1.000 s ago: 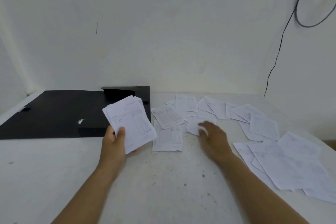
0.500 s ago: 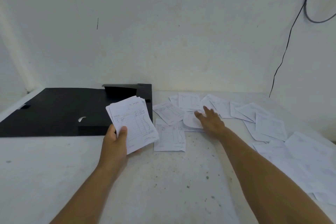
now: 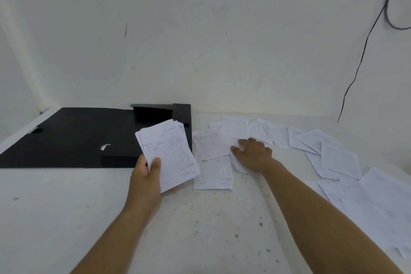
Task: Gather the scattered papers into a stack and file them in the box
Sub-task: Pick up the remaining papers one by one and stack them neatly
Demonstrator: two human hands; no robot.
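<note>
**Half a stack gathered, loose sheets spread over the bench**

While the left hand (image 3: 145, 181) grips a stack of papers (image 3: 168, 153) with its thumb laid across the top sheet, the right hand (image 3: 253, 155) lies on a curled loose sheet (image 3: 236, 163) among the scattered papers (image 3: 329, 155), its fingers bent over the paper's edge. The stack is slightly fanned, its upper corners stepped, and it is held tilted above the bench (image 3: 89, 218), in front of the box. Its top sheet is a white printed form with ruled lines, a column grid and handwritten entries. The scattered sheets are the same white forms, overlapping one another in a band from the middle of the bench toward its right edge; one lies flat (image 3: 213, 172) just beside the stack. The box (image 3: 73, 138) is black and lies open at the left rear of the bench, against the wall, its lid spread flat.
</note>
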